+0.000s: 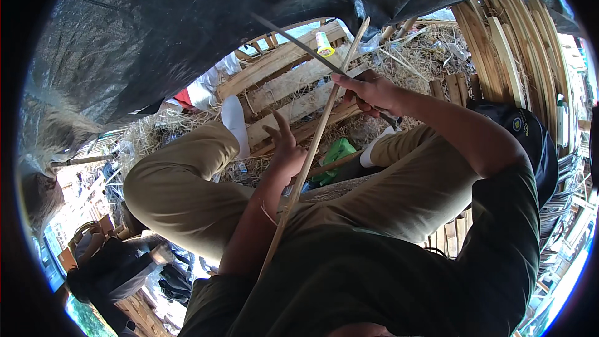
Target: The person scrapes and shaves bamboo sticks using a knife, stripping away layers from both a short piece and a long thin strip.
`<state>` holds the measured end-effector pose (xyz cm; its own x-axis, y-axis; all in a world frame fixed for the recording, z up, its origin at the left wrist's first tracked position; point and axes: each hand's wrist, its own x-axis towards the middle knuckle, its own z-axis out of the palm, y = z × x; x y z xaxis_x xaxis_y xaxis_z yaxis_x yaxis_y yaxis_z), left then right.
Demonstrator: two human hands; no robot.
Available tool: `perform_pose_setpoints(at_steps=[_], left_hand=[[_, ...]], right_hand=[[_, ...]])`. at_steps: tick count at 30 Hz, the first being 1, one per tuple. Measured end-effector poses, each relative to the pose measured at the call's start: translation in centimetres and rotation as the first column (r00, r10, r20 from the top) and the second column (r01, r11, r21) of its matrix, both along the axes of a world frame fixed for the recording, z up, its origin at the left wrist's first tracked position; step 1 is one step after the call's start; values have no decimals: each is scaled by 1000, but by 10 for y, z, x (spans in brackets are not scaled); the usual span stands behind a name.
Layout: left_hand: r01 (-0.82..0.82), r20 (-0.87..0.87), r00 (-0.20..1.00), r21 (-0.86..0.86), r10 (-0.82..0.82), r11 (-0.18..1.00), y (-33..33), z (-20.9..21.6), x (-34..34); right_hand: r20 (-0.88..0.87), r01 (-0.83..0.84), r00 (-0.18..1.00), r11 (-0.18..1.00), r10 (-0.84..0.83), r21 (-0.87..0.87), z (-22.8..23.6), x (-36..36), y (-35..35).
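Diagonally across the person's lap runs a pale wooden stick (pixel 321 120), its upper end raised over the boards in front and its lower end lying along the dark shirt (pixel 349 274). Near that upper end a long knife (pixel 293 41) crosses it, the blade pointing up and to the left. The right hand (pixel 374 93) grasps the knife's handle, fingers curled round it, thumb close to the crossing; whether the thumb also presses the stick, I cannot tell. The left hand (pixel 289 155) lies just beside the stick lower down, its fingers spread and apparently gripping nothing.

With so little visible restraint, the stick could roll or swing under the blade, and a sudden slip could carry the edge toward the left hand or the bent knees. The right thumb, so near the blade, seems exposed too.

Beyond are white-socked feet (pixel 233 122), wooden slats (pixel 284 90), a small yellow-and-white cup (pixel 324 45), scattered straw (pixel 150 143) and a dark tarp (pixel 175 25) overhead.
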<state>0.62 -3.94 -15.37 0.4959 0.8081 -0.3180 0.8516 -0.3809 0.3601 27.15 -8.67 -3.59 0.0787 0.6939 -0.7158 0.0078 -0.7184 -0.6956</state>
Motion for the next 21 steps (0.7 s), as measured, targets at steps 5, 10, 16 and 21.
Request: perform_pose_setpoints(at_steps=[5, 10, 16, 21], left_hand=[[6, -73, 685, -994, 725, -105, 16, 79, 14], [227, -1, 716, -945, 698, -235, 7, 117, 14], [197, -15, 699, -957, 715, -213, -1, 127, 15], [145, -9, 703, -977, 711, -155, -1, 141, 17]], right_hand=[[299, -168, 939, 985, 172, -38, -6, 12, -1], [335, -322, 879, 941, 338, -105, 9, -6, -7], [450, -586, 725, 810, 521, 6, 12, -27, -21], [495, -667, 648, 745, 579, 3, 8, -19, -13]])
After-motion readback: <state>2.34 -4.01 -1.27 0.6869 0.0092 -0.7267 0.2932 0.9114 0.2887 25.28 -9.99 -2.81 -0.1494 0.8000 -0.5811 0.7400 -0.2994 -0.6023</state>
